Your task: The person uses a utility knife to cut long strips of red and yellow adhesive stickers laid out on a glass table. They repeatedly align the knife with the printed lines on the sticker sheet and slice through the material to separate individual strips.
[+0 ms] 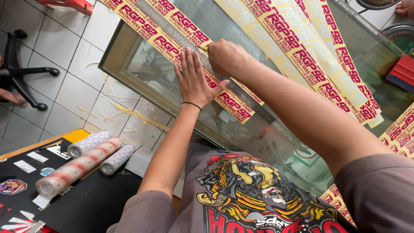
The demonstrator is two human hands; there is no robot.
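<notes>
My left hand point(195, 80) lies flat, fingers spread, pinning the steel ruler point(224, 82) onto the sticker strip point(189, 51) so it won't slip; at two o'clock, my right hand point(226, 57) fists around a cutter.

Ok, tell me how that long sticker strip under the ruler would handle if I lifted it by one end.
The sticker strip looks thin and paper-like, so it would probably droop and curl. It likely weighs very little for its length. It lies on smooth glass, so it may slide easily, which could be why the left hand presses the ruler flat over it.
</notes>
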